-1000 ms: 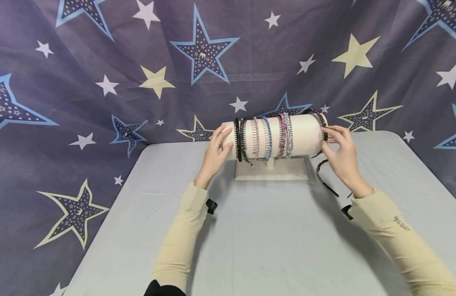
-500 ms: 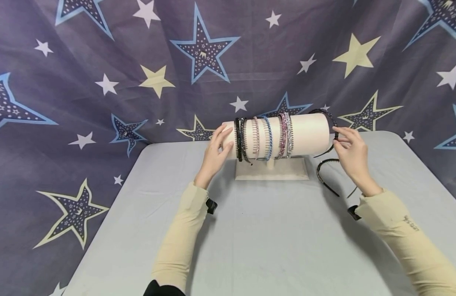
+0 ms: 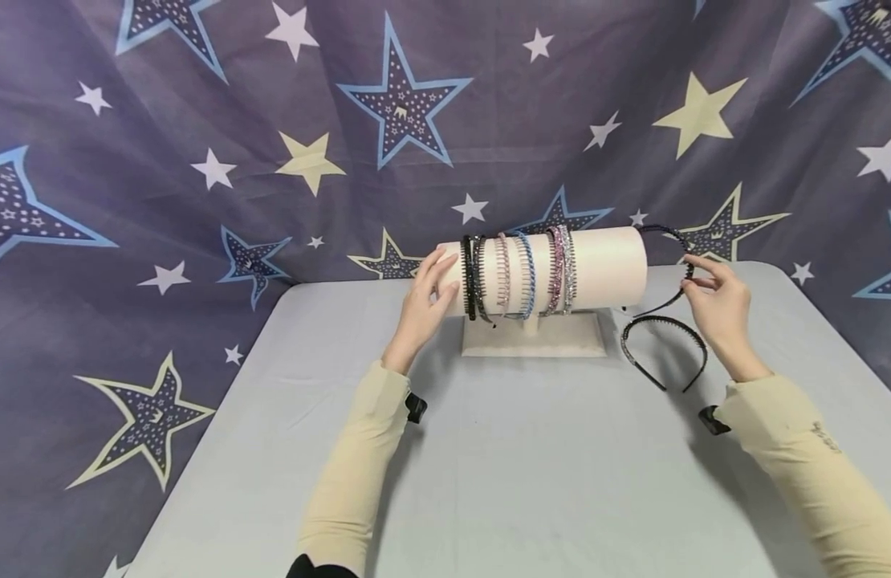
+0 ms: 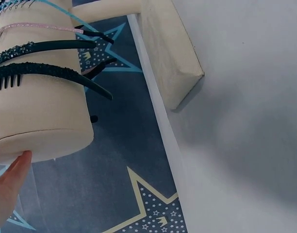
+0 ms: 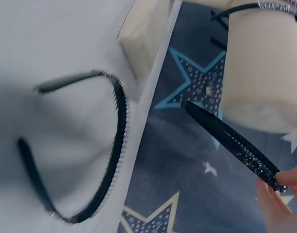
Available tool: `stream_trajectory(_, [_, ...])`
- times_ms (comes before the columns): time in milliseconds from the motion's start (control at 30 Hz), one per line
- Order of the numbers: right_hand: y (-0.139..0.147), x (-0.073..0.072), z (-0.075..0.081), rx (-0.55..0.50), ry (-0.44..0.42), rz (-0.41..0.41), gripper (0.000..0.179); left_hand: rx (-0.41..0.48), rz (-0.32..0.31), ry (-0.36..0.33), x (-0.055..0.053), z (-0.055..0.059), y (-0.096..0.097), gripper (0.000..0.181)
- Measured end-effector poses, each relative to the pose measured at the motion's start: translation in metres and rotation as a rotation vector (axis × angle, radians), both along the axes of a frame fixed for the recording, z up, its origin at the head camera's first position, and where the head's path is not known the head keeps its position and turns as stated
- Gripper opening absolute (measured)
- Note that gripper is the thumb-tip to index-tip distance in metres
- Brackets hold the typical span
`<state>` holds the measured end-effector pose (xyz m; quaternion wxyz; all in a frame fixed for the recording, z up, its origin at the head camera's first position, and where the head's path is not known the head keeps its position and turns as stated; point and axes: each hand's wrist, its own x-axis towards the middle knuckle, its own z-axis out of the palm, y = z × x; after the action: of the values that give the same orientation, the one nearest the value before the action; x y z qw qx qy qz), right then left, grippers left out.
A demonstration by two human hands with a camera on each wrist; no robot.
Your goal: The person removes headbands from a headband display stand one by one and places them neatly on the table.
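A cream padded roll (image 3: 612,269) on a flat-based display stand (image 3: 489,343) carries several headbands. My left hand (image 3: 420,309) holds the roll's left end, fingers over its edge and thumb at the front. My right hand (image 3: 722,305) pinches a black beaded headband (image 5: 236,148) between thumb and fingers, just off the roll's bare right end. Its open ends point left toward the roll. Beside the base, another black toothed headband (image 3: 662,319) with sparkling trim lies on the table below my right hand.
Black headbands (image 3: 469,277), a pink one (image 3: 504,273), a blue one (image 3: 528,273), and glittery pink and silver ones (image 3: 568,269) ring the roll. A star-print cloth (image 3: 489,104) hangs behind the grey-covered table (image 3: 503,466).
My right hand has drawn the black headband rightward off the roll's end, uncovering that end and the headband on the table. My left hand has stayed at the roll's left end.
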<state>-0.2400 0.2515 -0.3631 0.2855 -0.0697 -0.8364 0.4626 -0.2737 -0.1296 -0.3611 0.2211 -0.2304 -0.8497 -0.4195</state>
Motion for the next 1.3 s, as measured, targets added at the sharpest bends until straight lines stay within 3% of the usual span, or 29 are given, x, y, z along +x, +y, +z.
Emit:
stream_trajectory(300, [0.038,0.002,-0.013,-0.071,-0.097,0.008,0.039,-0.003,0.001,-0.019,0.002,0.000,0.002,0.041])
stream_trajectory(400, [0.062,-0.008,-0.034,-0.175,-0.085,0.044,0.038,-0.007,0.006,-0.022,0.002,-0.001,0.001,0.041])
stream_trajectory(533, [0.112,-0.036,-0.075,-0.216,-0.121,0.061,0.040,-0.005,0.012,-0.018,0.002,-0.001,0.001,0.041])
stream_trajectory(667, [0.161,-0.061,-0.115,-0.122,-0.193,0.054,0.041,-0.006,0.014,-0.012,0.001,-0.001,0.001,0.041])
stream_trajectory(767, [0.189,-0.071,-0.134,-0.086,-0.219,0.079,0.041,-0.001,0.014,-0.012,0.001,-0.001,0.001,0.040])
stream_trajectory(867, [0.199,-0.068,-0.133,-0.065,-0.249,0.116,0.040,0.005,0.016,-0.007,0.000,-0.001,0.001,0.040])
stream_trajectory(1000, [0.195,-0.050,-0.109,-0.104,-0.284,0.224,0.042,0.007,0.015,0.002,0.000,-0.002,0.001,0.040])
stream_trajectory(1100, [0.187,-0.036,-0.091,-0.132,-0.353,0.251,0.042,0.006,0.013,0.002,-0.001,-0.002,0.002,0.040])
stream_trajectory(1200, [0.182,-0.028,-0.079,-0.041,-0.419,0.261,0.040,0.010,0.016,-0.002,-0.001,-0.002,0.001,0.040])
stream_trajectory(1300, [0.186,-0.029,-0.079,0.011,-0.452,0.252,0.041,0.018,0.018,-0.001,-0.001,-0.003,0.001,0.040])
